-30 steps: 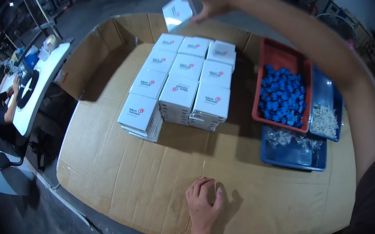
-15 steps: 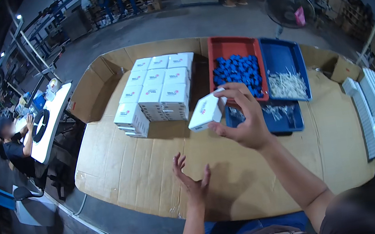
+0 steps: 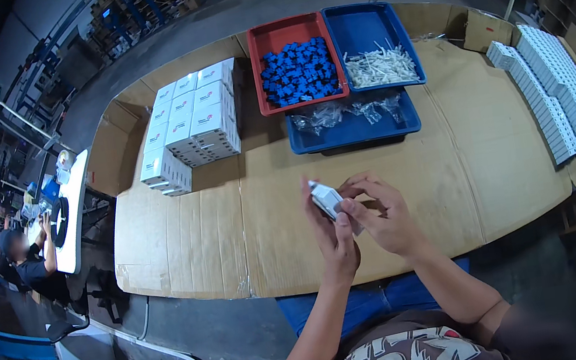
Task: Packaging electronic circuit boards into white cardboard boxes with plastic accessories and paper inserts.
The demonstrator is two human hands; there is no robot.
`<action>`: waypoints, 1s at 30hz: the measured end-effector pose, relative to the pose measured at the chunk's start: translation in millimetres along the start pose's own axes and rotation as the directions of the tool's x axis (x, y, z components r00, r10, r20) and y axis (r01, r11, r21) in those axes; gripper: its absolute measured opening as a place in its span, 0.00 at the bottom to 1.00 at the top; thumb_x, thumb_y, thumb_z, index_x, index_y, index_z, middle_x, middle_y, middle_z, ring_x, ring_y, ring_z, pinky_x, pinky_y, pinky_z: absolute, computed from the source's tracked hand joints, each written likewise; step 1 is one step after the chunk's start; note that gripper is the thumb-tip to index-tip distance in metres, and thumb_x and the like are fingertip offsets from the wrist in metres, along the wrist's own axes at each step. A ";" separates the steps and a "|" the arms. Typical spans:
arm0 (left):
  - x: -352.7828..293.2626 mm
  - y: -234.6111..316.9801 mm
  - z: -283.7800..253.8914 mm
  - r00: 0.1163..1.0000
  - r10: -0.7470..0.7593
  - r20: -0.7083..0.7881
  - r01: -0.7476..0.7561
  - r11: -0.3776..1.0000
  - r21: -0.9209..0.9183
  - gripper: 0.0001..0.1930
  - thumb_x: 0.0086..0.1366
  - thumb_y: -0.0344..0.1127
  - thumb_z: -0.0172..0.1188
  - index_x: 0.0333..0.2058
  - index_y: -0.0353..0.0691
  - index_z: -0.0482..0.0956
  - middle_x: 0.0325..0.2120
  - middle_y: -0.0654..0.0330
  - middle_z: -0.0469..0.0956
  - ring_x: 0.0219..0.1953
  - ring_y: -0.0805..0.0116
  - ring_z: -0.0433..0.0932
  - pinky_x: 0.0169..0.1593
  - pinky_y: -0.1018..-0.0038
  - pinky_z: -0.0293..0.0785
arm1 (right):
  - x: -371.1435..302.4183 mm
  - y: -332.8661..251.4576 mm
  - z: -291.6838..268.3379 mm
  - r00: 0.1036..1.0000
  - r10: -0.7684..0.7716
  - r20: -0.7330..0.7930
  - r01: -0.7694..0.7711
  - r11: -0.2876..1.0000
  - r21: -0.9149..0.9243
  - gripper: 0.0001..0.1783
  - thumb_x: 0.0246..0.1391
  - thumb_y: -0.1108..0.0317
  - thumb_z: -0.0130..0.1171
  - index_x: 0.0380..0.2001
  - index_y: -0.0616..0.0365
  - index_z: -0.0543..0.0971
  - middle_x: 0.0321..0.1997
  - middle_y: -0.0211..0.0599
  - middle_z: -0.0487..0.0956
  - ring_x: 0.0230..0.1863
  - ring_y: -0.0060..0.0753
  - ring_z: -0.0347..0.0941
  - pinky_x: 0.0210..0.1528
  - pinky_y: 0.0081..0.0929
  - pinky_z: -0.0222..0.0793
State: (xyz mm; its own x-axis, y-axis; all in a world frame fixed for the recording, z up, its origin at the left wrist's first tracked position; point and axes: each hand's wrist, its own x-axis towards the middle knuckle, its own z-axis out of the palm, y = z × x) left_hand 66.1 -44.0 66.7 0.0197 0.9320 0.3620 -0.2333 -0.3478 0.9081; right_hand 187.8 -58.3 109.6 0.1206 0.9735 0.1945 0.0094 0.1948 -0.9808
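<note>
A small white box is held tilted over the near edge of the cardboard-covered table. My left hand grips it from the left, with the thumb against its near side. On the other side, the fingers and thumb of my right hand are bent in and pinch the box's right end. Part of the box is hidden behind the fingers. Farther left stands a block of stacked white boxes of the same look.
A red tray holds blue plastic pieces; a blue tray holds white slim pieces. Below them, another blue tray holds clear plastic bags. White stacks line the right side. A person sits at a white table.
My right hand has brought the white box down from near the trays toward my body. My left hand, empty and spread before, has closed on it. The view has shifted.
</note>
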 end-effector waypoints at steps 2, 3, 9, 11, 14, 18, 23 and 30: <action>-6.1 9.8 4.6 0.990 -0.104 0.097 0.106 0.994 -0.017 0.47 0.72 0.55 0.52 0.77 0.36 0.41 0.71 0.41 0.56 0.70 0.48 0.63 0.72 0.54 0.57 | -7.7 2.2 -15.2 0.997 -0.067 0.030 0.068 0.996 -0.056 0.17 0.63 0.63 0.70 0.48 0.64 0.83 0.53 0.40 0.78 0.55 0.33 0.79 0.58 0.33 0.76; -8.6 8.7 6.0 0.989 -0.108 0.099 0.110 0.994 -0.012 0.47 0.72 0.55 0.52 0.77 0.36 0.41 0.71 0.41 0.56 0.70 0.48 0.63 0.72 0.54 0.57 | -9.8 -0.6 -22.1 0.996 -0.072 0.044 0.076 0.994 -0.085 0.21 0.64 0.61 0.69 0.54 0.62 0.81 0.56 0.41 0.78 0.58 0.35 0.77 0.62 0.36 0.73; -23.3 -0.3 9.7 0.978 0.095 0.185 -0.103 0.994 0.035 0.51 0.71 0.63 0.51 0.78 0.39 0.36 0.76 0.40 0.47 0.77 0.44 0.50 0.77 0.50 0.48 | -29.9 6.4 -11.4 0.989 -0.052 0.137 0.024 0.979 0.202 0.34 0.67 0.54 0.65 0.69 0.61 0.69 0.65 0.47 0.74 0.66 0.42 0.72 0.68 0.40 0.66; -26.1 11.4 19.5 0.987 -0.035 0.157 0.046 0.997 -0.068 0.57 0.68 0.71 0.52 0.79 0.41 0.34 0.78 0.42 0.42 0.79 0.43 0.47 0.78 0.48 0.44 | -33.4 7.6 -11.7 0.990 -0.047 0.133 0.012 0.966 0.258 0.36 0.67 0.53 0.64 0.69 0.63 0.69 0.66 0.50 0.73 0.66 0.43 0.72 0.67 0.39 0.67; -37.9 8.0 9.9 0.954 -0.248 0.169 0.278 0.942 -0.189 0.49 0.74 0.71 0.42 0.79 0.45 0.38 0.78 0.49 0.49 0.78 0.53 0.52 0.77 0.56 0.50 | -27.5 15.8 -25.4 0.945 -0.299 0.128 0.319 0.931 -0.179 0.39 0.60 0.52 0.68 0.67 0.64 0.70 0.66 0.56 0.72 0.67 0.54 0.71 0.65 0.41 0.69; -33.9 34.8 -0.3 0.641 -0.713 0.284 0.767 0.576 -0.284 0.42 0.76 0.72 0.37 0.72 0.43 0.59 0.65 0.55 0.70 0.66 0.63 0.72 0.67 0.67 0.71 | -26.7 18.5 -45.9 0.848 -0.385 0.363 0.516 0.756 -0.403 0.43 0.49 0.53 0.71 0.65 0.65 0.72 0.66 0.57 0.73 0.65 0.62 0.71 0.68 0.49 0.67; -37.4 25.4 8.3 0.570 -0.783 0.248 0.810 0.487 -0.326 0.35 0.79 0.68 0.36 0.62 0.43 0.70 0.48 0.63 0.78 0.49 0.72 0.80 0.51 0.74 0.78 | -20.5 47.8 -45.2 0.791 -0.497 0.358 0.612 0.663 -0.432 0.43 0.53 0.47 0.69 0.64 0.65 0.73 0.67 0.57 0.73 0.65 0.62 0.72 0.66 0.53 0.69; -41.8 25.7 16.7 0.613 -0.722 0.319 0.784 0.508 -0.356 0.35 0.80 0.65 0.37 0.70 0.42 0.61 0.59 0.57 0.73 0.60 0.65 0.75 0.62 0.66 0.75 | -16.7 56.7 -53.0 0.690 -0.615 0.380 0.722 0.560 -0.406 0.44 0.58 0.39 0.63 0.62 0.69 0.74 0.60 0.61 0.76 0.57 0.66 0.77 0.61 0.54 0.74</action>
State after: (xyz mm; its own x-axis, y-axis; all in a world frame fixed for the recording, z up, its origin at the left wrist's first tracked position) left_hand 75.6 -93.6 78.4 0.4909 0.7902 -0.3668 -0.4494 0.5904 0.6704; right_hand 238.9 -69.9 50.0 -0.3001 0.5979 0.7433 0.4951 0.7636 -0.4144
